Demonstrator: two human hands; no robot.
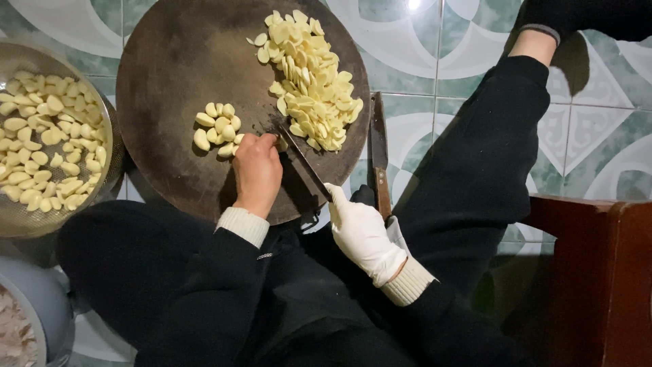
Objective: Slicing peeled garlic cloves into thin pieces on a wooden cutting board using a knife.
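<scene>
The left hand [257, 171], bare, sits at the centre of the frame on a round dark chopping board [170, 81], its fingers curled down and pinching a garlic clove [280, 144] that is mostly hidden beneath them. The right hand [361, 234], in a white glove, is at lower centre, closed around the handle of a knife [303, 162]; the blade runs up and left to meet the board just beside the left fingertips.

A small cluster of whole peeled cloves [217, 127] lies just left of the left hand. A large heap of sliced garlic [309, 78] fills the upper right of the board. A second knife [379, 153] lies on the tiled floor [598, 122] at the board's right edge, untouched. A metal bowl [112, 139] of peeled cloves sits at the left edge of the frame.

Assessment: the cloves appear light, firm and smooth, likely slippery once peeled, and prone to roll under the blade. Best held flat side down, pinched at the end away from the edge, fingertips tucked back. The slices appear thin and would break or scatter if pushed carelessly.
</scene>
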